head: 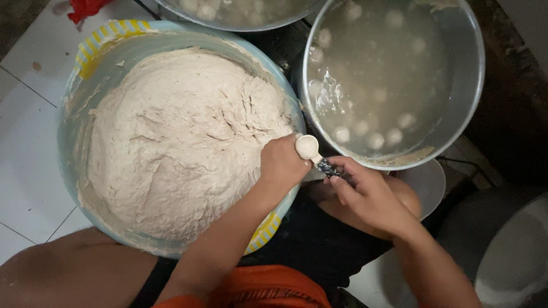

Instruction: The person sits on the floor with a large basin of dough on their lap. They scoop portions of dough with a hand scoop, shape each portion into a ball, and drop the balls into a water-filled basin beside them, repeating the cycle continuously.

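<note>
A large light-blue plastic basin (74,108) holds a big mound of pale beige paste (177,148). My left hand (281,164) is closed in a fist at the mound's right edge, squeezing paste; a small ball of it (307,146) pushes out at the top of the fist. My right hand (368,197) holds a small spoon (327,167) by its dark patterned handle, its bowl touching the ball. To the right stands a metal pot (471,85) of cloudy water with several pale balls (374,140) floating in it.
A second metal pot (240,23) with balls in liquid sits at the top edge. White floor tiles (28,171) lie to the left, a red scrap (83,8) at top left. My bare knee (63,274) is at lower left. A white round container (514,256) sits at lower right.
</note>
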Demonstrator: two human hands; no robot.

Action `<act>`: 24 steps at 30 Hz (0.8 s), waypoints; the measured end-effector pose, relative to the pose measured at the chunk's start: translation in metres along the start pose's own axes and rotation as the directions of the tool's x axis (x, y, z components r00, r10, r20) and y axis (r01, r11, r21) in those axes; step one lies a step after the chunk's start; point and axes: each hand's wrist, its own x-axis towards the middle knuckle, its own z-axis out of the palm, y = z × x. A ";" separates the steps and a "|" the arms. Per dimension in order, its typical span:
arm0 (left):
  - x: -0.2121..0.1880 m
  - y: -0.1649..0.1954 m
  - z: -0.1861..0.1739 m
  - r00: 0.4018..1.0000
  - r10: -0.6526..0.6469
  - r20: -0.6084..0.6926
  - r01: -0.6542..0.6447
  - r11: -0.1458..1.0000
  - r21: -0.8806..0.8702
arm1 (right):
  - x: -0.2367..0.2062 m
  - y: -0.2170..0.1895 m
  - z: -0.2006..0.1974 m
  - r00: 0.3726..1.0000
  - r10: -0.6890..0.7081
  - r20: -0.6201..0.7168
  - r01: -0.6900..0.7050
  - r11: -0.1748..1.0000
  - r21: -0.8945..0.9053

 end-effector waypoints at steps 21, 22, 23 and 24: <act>-0.008 -0.010 0.010 0.976 0.071 -0.208 -0.131 0.948 -0.291 | -0.004 0.002 -0.033 0.976 0.146 -0.163 -0.174 0.970 -0.170; -0.009 -0.010 0.009 0.977 0.057 -0.206 -0.134 0.913 -0.386 | -0.005 0.002 -0.024 0.985 -0.037 -0.171 -0.013 0.959 -0.285; -0.009 -0.009 0.008 0.982 0.062 -0.176 -0.122 0.929 -0.348 | -0.007 0.002 -0.015 0.964 -0.219 -0.154 0.143 0.908 -0.395; -0.008 -0.009 0.007 0.987 0.068 -0.146 -0.111 0.944 -0.310 | -0.008 0.001 -0.009 0.913 -0.391 -0.116 0.288 0.819 -0.496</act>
